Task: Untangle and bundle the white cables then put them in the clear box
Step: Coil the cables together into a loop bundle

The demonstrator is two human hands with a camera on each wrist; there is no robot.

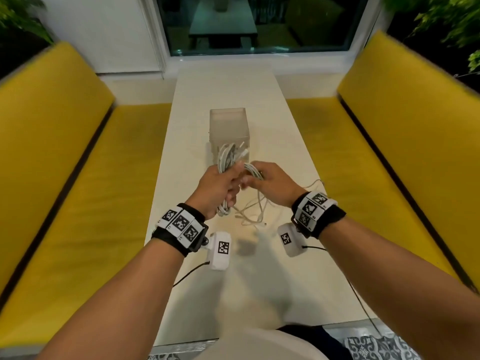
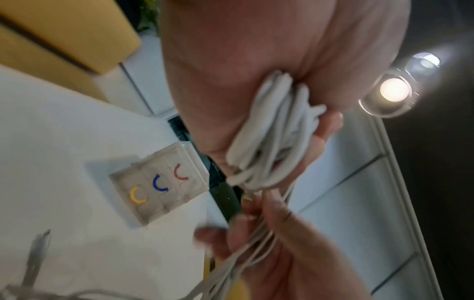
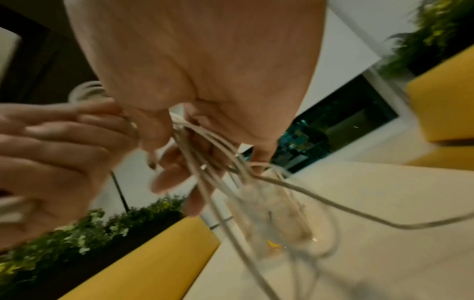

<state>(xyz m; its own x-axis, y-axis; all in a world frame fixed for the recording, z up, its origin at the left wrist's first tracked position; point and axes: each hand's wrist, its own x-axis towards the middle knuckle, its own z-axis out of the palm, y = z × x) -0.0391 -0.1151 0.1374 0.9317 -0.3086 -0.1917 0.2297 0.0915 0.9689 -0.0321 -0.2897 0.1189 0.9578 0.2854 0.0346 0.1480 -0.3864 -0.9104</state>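
My left hand (image 1: 220, 184) grips a coiled bundle of white cables (image 1: 227, 158) above the table, its loops showing above and below the fist (image 2: 277, 130). My right hand (image 1: 265, 179) pinches several thinner white cable strands (image 1: 253, 170) right beside it, the strands running through its fingers (image 3: 205, 150). Loose cable ends (image 1: 255, 211) trail down onto the table beneath both hands. The clear box (image 1: 230, 131) stands upright just beyond the hands; in the left wrist view the clear box (image 2: 159, 182) shows yellow, blue and red arcs on its underside.
The long white table (image 1: 233, 89) runs away from me to a dark window (image 1: 259, 22). Yellow benches flank it, left bench (image 1: 78, 178) and right bench (image 1: 389, 165). Plants sit behind both backrests. A ceiling lamp (image 2: 393, 89) glares in the left wrist view.
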